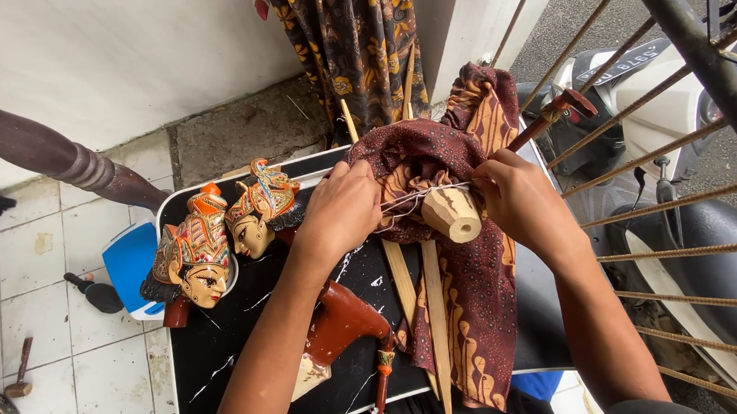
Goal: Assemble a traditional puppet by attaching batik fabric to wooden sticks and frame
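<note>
Both hands, left hand point(340, 207) and right hand point(517, 196), pinched white string point(411, 198) taut around batik cloth point(434, 156) by a wooden peg point(452, 215), fingers closed.

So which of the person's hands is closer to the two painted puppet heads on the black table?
The left hand. It grips the cloth and string just right of the painted puppet heads. The right hand is farther away, beyond the wooden peg.

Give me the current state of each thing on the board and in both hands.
Left hand: pinching white string, grip closed.
Right hand: pulling string, grip closed.
White string: taut, wound around cloth.
Batik cloth: gathered over wooden peg, draped down.
Two painted puppet heads: detached, lying face-up.
Wooden rods: lying under cloth.
Black board: flat, paint-flecked.
</note>
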